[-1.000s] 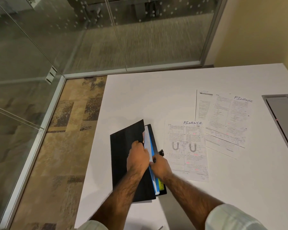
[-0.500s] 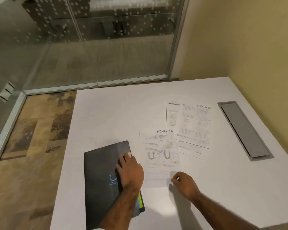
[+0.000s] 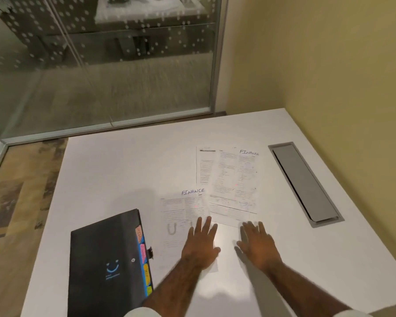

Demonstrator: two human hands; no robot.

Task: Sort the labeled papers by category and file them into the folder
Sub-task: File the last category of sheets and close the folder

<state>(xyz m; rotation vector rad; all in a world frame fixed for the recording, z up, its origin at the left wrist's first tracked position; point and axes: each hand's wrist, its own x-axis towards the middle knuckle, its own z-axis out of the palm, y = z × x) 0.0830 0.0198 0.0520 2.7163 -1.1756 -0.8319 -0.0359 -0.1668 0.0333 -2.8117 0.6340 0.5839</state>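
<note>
Left hand (image 3: 200, 244): It is lying flat on the near paper (image 3: 184, 216), fingers spread wide and holding nothing.
Right hand (image 3: 257, 244): It is hovering or resting on the bare white table (image 3: 124, 170), just below the far papers (image 3: 236, 179). Its fingers are spread and it is gripping nothing. It is a bit blurry.
Near paper: It is sitting on the table between the folder (image 3: 105, 264) and the far papers. Its top right corner is touching or tucking under them; I cannot tell which.
Far papers: These are looking like two or three sheets in a loose pile, one a little crooked on top. They are sitting near the grey slot (image 3: 304, 184) in the table.
Folder: It is black and lying shut on the left side of the table, well apart from the far papers.
How the papers are going to feel: I am guessing they are very light, thin and floppy. They are likely sliding easily on the smooth table. A corner or an edge is looking like the best spot to pinch. Pressing flat and dragging to the table edge may also be working. They can be creasing or tearing if grabbed hard.
How the folder is going to feel: I am guessing it is stiff and heavier.
Words I am reading: "FINANCE" is hand-written on top of the near paper and on the top far sheet. The small print is too tiny.
Folder marks: A blue smile is showing on the cover. Colored tabs (image 3: 143, 255) are poking out the side, but their words are too small.
</note>
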